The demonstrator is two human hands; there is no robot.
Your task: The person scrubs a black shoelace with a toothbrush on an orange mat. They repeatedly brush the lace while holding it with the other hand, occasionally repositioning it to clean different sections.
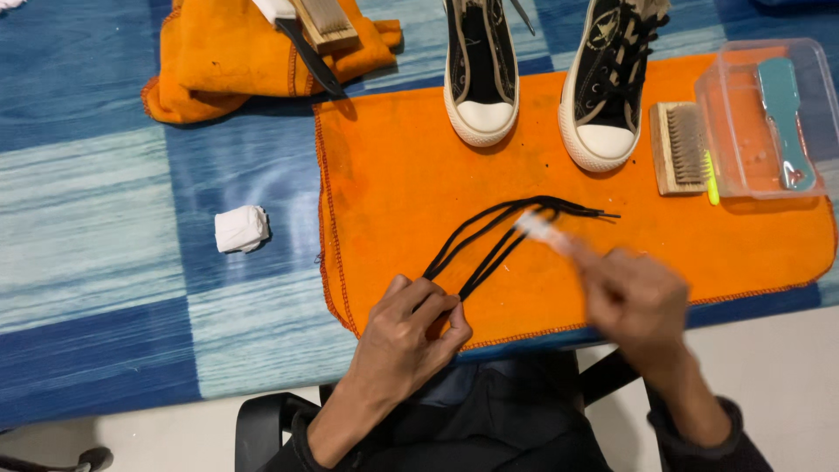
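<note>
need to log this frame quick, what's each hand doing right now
Left hand: closed, pinching the black shoelaces down on the orange cloth.
Right hand: closed on a small white piece, touching the laces; blurred.

Head cam looks steeply down, close over table (105, 218).

Bare hands (411, 328); dark sleeves pushed up at both forearms; dark clothing.

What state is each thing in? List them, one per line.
Black shoelace: off the shoe, folded in strands, pinned by left hand.
Right hand: blurred, holding a white wipe on the lace.
Left shoe: unlaced.
Right shoe: laced.
Plastic box: open.
</note>
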